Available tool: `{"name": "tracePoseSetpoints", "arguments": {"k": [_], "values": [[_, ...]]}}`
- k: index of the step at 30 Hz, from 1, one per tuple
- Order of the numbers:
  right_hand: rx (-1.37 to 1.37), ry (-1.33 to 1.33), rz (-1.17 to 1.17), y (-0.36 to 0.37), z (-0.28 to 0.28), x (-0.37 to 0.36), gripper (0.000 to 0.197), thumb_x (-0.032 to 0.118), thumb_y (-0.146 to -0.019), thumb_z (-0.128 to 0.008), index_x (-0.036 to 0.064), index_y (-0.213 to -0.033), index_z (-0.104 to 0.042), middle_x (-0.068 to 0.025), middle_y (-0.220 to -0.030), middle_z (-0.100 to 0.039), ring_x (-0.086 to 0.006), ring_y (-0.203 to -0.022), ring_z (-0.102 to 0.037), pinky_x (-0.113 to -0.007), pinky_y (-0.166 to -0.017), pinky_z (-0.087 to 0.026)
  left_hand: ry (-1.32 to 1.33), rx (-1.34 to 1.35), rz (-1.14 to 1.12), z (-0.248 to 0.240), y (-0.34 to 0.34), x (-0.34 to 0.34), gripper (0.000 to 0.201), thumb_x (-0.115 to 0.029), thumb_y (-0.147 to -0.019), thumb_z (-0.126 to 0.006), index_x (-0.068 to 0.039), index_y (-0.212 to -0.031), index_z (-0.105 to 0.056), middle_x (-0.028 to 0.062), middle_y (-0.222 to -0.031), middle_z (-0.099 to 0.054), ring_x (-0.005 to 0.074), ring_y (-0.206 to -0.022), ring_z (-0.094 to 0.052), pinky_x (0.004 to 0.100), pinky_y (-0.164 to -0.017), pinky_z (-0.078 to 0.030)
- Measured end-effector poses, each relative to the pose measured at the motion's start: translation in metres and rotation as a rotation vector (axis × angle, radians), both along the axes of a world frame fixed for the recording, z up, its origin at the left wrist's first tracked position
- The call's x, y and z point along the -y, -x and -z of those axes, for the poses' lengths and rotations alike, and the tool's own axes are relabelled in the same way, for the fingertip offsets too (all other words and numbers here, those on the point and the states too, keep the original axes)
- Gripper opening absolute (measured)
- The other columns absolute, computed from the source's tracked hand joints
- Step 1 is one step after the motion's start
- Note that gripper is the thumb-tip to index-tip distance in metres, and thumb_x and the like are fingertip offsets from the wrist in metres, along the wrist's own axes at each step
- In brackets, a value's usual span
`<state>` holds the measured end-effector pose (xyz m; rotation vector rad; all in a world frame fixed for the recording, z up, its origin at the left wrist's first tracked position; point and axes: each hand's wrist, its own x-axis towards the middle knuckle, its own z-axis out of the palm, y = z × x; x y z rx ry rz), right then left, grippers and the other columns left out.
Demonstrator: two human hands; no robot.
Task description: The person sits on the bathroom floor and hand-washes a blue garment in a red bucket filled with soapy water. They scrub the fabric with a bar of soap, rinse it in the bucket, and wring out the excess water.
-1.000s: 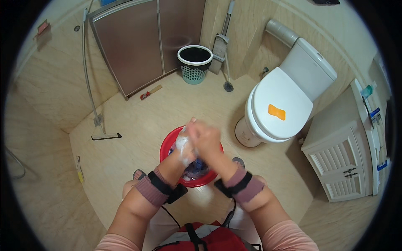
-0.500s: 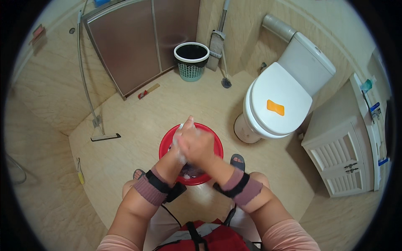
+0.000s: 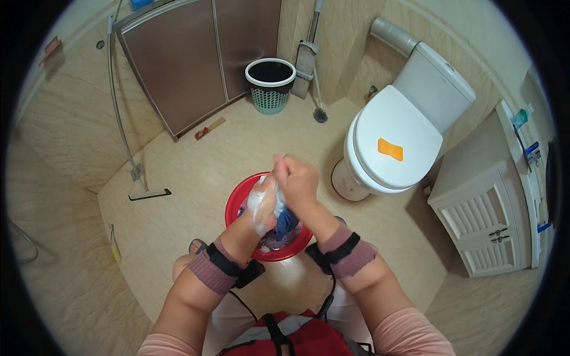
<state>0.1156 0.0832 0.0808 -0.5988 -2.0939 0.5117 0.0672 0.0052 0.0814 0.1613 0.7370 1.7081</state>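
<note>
- Bathroom floor (image 3: 202, 172): bin (image 3: 270, 99) at 12 o'clock from the red basin (image 3: 235, 204), toilet (image 3: 399, 124) at 2
- Pale cloth (image 3: 278, 202) between the hands, over the basin; blue clothes (image 3: 286, 223) inside it
- Right hand (image 3: 300, 180): fingers curled tight, seemingly on the cloth; left hand (image 3: 265, 194): fingers hidden, cannot tell
- Cloth looks soft, limp; probably water-heavy, slippery
- Best hold: a thick bunched fold, clear of the suds (image 3: 256, 202) at 9 o'clock

The right hand (image 3: 299, 181) has shifted forward and right from over the left hand (image 3: 265, 203), whose suds (image 3: 256, 199) now show; more blue cloth (image 3: 286, 223) appears beneath them, and the right forearm (image 3: 324, 224) mostly hides a slipper (image 3: 340, 219).
</note>
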Motion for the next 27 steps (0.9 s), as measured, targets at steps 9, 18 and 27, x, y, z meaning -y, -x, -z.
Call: {"name": "tracePoseSetpoints", "arguments": {"k": [9,18,27], "values": [[0.057,-0.038,-0.042,-0.003,0.003,-0.007,0.018,0.018,-0.085,-0.063,0.0092,-0.069,-0.059,-0.011,-0.066,-0.06,-0.0285,-0.056,-0.059,-0.041,-0.047,-0.044,-0.223,-0.622,-0.112,0.015,0.001,0.009,0.062,-0.062,-0.086,-0.058,-0.009,-0.119,-0.051,0.0025,-0.103,-0.055,0.0191,-0.094,-0.057,0.0303,-0.091,-0.045],[0.088,-0.163,-0.156,-0.001,0.005,0.028,0.026,0.025,-0.086,-0.064,0.0097,-0.066,-0.059,-0.0139,-0.061,-0.058,-0.0322,-0.05,-0.057,-0.042,-0.045,-0.044,-0.612,-0.467,0.081,0.096,0.046,0.006,0.059,-0.056,-0.089,-0.057,-0.01,-0.124,-0.046,0.007,-0.114,-0.052,0.0172,-0.109,-0.051,0.0327,-0.097,-0.041],[0.069,-0.357,-0.278,-0.011,-0.006,0.061,0.026,0.027,-0.085,-0.063,0.014,-0.064,-0.055,-0.0107,-0.055,-0.056,-0.032,-0.053,-0.059,-0.044,-0.047,-0.047,0.115,-0.347,-0.115,0.045,0.032,0.012,0.074,-0.057,-0.086,-0.062,-0.005,-0.135,-0.042,0.005,-0.126,-0.05,0.0176,-0.117,-0.05,0.0332,-0.1,-0.04]]}}
